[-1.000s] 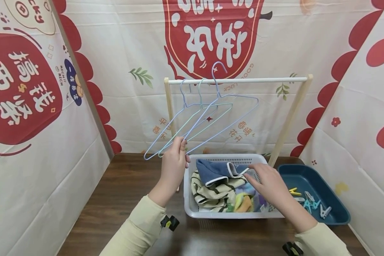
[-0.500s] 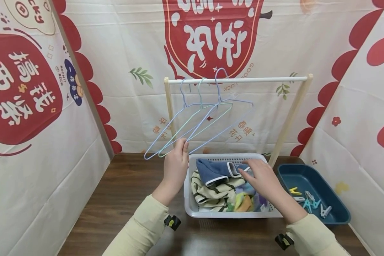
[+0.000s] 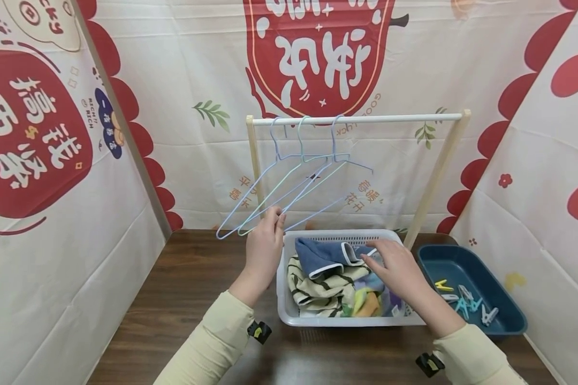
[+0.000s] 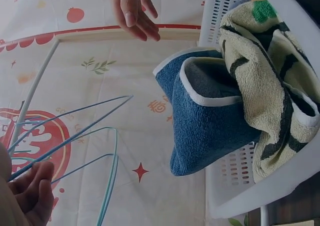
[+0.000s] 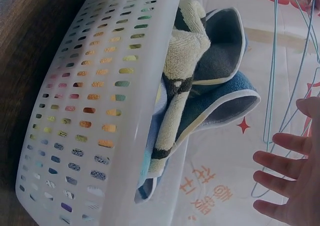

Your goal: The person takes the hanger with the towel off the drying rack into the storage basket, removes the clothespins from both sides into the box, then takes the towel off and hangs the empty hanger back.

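Observation:
My left hand (image 3: 265, 243) pinches the lower left corner of a thin blue clothes hanger (image 3: 333, 140), tilted, with its hook at the white rail of the drying rack (image 3: 404, 118). To its left on the rail hang a green hanger (image 3: 300, 140) and another blue hanger (image 3: 273, 140). My right hand (image 3: 397, 270), fingers spread and relaxed, hovers over the right side of the white basket (image 3: 347, 322) and holds nothing, as the right wrist view shows. Nearest to it is a folded blue towel (image 3: 318, 256) with white trim, lying on a cream towel (image 3: 313, 289) with dark stripes.
A dark blue basin (image 3: 498, 289) with several clothespins (image 3: 464, 307) stands right of the basket. Other colourful cloths (image 3: 366, 302) lie in the basket. Wooden rack posts (image 3: 433, 187) rise behind it. Printed cloth walls (image 3: 173, 80) surround the brown table (image 3: 197, 267).
The held hanger's hook has come down from above the rail to the rail, and the hanger has turned. My left hand has shifted slightly right; my right hand has moved slightly left.

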The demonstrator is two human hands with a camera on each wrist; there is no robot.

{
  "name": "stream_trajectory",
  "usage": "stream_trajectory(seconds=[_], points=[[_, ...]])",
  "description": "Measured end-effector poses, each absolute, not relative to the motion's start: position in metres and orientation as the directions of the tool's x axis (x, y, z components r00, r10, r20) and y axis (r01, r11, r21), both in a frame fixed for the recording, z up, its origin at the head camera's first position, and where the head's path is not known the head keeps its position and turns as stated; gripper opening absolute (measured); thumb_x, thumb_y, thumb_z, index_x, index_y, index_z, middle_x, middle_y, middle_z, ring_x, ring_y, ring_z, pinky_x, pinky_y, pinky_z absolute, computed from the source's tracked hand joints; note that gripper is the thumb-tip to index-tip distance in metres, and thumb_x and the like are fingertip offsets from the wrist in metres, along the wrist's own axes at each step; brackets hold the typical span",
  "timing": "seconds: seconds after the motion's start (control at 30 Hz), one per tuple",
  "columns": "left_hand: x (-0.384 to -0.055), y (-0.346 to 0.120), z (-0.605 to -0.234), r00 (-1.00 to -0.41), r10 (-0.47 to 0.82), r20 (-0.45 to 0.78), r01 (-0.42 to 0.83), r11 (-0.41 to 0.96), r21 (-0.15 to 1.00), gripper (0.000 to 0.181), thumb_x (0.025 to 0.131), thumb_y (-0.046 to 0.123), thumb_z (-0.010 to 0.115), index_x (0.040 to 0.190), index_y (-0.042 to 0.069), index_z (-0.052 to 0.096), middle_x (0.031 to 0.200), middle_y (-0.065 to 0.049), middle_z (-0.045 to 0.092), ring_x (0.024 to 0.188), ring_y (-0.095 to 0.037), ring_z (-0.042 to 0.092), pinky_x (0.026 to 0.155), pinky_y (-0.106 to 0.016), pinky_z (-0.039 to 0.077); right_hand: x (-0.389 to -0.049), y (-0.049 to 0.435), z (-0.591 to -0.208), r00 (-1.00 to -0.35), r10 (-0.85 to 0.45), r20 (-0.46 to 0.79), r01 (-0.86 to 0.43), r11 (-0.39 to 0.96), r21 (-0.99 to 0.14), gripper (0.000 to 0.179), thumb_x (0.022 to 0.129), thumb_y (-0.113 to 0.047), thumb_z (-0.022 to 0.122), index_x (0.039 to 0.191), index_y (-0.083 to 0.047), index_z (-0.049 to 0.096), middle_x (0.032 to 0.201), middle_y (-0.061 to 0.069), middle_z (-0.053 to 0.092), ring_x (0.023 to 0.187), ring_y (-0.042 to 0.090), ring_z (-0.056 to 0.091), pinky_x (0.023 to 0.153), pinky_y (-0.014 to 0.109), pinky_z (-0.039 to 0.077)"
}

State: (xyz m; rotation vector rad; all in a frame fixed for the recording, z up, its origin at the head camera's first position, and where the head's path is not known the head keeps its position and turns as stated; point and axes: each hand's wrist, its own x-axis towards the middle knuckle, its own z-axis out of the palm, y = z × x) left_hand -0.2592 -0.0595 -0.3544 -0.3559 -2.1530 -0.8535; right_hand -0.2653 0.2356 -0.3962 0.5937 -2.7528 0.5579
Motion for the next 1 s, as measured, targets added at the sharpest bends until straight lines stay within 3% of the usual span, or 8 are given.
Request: stream_trajectory(seconds=[0.13, 0.33, 0.6, 1.0], points=[[-0.261, -0.061, -0.354, -0.656, -0.034, 0.754, 0.493, 0.737, 0.462, 0.016, 0.102, 0.018, 0.053, 0.107, 0.003, 0.054, 0.082, -0.01, 0.061, 0.07, -0.026, 0.059, 0.058, -0.043, 0.047, -0.266, 0.236, -0.398, -0.871, -0.347, 0.349, -0.456, 0.836, -0.307, 0.041, 0.097, -0.033, 0.06, 0.123, -0.001, 0.061, 0.123, 0.019, 0.061, 0.119, 0.038, 0.051, 0.102, 0.058, 0.032], [-0.264, -0.06, -0.358, -0.7, -0.062, 0.711, 0.478, 0.7, 0.531, 0.02, 0.101, 0.018, 0.055, 0.111, 0.002, 0.05, 0.099, -0.013, 0.06, 0.082, -0.027, 0.06, 0.067, -0.041, 0.049, -0.264, 0.236, -0.398, -0.873, -0.343, 0.347, -0.452, 0.838, -0.307, 0.041, 0.098, -0.034, 0.059, 0.123, -0.002, 0.061, 0.123, 0.018, 0.061, 0.119, 0.038, 0.052, 0.1, 0.059, 0.033], [-0.265, -0.062, -0.361, -0.699, -0.088, 0.71, 0.461, 0.703, 0.541, 0.031, 0.1, 0.022, 0.057, 0.121, 0.003, 0.044, 0.101, -0.015, 0.051, 0.087, -0.028, 0.058, 0.069, -0.042, 0.048, -0.264, 0.236, -0.392, -0.873, -0.337, 0.353, -0.449, 0.838, -0.309, 0.044, 0.099, -0.04, 0.056, 0.124, -0.004, 0.062, 0.124, 0.017, 0.061, 0.121, 0.037, 0.05, 0.099, 0.061, 0.033], [-0.263, -0.063, -0.359, -0.703, -0.09, 0.705, 0.456, 0.704, 0.544, 0.043, 0.096, 0.029, 0.063, 0.125, 0.004, 0.042, 0.117, -0.016, 0.05, 0.101, -0.03, 0.057, 0.073, -0.046, 0.048, -0.261, 0.235, -0.382, -0.867, -0.345, 0.36, -0.457, 0.838, -0.299, 0.043, 0.099, -0.036, 0.057, 0.125, -0.002, 0.06, 0.126, 0.019, 0.059, 0.122, 0.038, 0.048, 0.099, 0.063, 0.033]])
